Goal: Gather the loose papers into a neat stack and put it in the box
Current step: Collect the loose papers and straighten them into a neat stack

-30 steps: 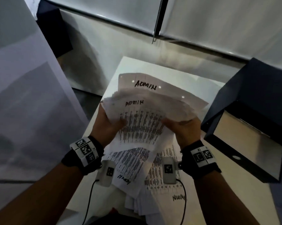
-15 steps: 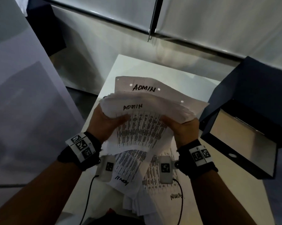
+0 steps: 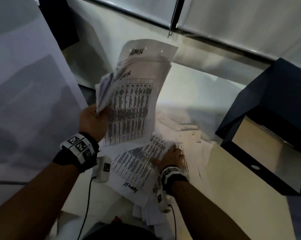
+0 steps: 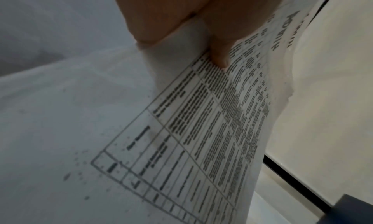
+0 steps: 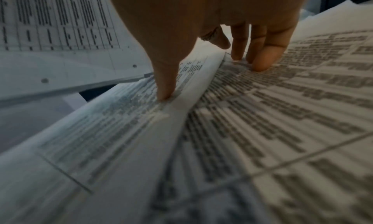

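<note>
Your left hand [image 3: 92, 121] pinches a sheaf of papers [image 3: 137, 94] along its left edge and holds it raised above the table [image 3: 189, 87], sheets upright and fanned unevenly, "ADMIN" handwritten near the top. In the left wrist view the thumb [image 4: 218, 35] lies on the printed face and a finger [image 4: 153, 19] sits behind; the sheaf [image 4: 201, 131] is clamped between them.

Below and to the right, the loose papers [image 3: 137, 163] lie spread and overlapping on the table, printed tables face up. Your right hand [image 3: 168, 158] rests on them, fingers straight and slightly spread. In the right wrist view the fingertips [image 5: 260, 64] press down on the top sheets [image 5: 262, 115]; nothing is gripped.

Far right, the dark box [image 3: 270, 135] stands open on the table, well apart from both hands; no papers are visible inside it.
</note>
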`<state>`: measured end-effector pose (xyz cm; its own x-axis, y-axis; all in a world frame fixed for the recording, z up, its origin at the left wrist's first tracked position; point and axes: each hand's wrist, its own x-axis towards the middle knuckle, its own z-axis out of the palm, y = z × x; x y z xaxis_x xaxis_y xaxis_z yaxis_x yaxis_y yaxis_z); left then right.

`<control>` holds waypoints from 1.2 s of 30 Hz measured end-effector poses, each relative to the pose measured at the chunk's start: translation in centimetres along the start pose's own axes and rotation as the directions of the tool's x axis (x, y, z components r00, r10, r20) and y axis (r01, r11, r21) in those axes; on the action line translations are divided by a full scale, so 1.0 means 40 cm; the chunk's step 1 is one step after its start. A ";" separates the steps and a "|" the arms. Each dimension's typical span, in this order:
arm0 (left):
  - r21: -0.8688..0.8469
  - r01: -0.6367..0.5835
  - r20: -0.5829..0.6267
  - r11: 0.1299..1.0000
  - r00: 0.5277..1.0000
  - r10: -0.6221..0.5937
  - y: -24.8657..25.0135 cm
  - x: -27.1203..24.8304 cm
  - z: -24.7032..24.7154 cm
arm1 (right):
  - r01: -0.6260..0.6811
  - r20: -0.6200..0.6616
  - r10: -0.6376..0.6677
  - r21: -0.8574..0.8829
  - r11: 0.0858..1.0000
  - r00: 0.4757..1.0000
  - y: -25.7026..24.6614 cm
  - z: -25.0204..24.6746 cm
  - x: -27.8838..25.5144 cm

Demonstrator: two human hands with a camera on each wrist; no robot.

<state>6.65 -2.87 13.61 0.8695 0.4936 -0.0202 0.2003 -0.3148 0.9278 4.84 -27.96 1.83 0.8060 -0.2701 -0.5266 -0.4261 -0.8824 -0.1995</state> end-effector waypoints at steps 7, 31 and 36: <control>-0.076 0.089 -0.039 0.993 0.995 -0.092 -0.029 -0.010 -0.051 | -0.030 0.084 0.008 0.273 0.962 0.996 -0.045 0.013 0.022; -0.144 0.148 0.127 0.978 0.983 -0.130 -0.037 -0.024 -0.009 | 0.026 -0.075 -0.017 0.115 0.993 0.997 0.187 -0.158 0.044; -0.198 0.222 0.123 0.955 0.972 -0.201 -0.070 -0.015 -0.011 | 0.083 -0.202 -0.087 -0.027 0.996 0.976 0.200 -0.238 0.008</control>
<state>5.36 -1.95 11.18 0.8605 0.4429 -0.2519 0.2952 -0.0303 0.9550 5.61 -38.76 7.91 0.9064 -0.2642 -0.3297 -0.3459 -0.9121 -0.2199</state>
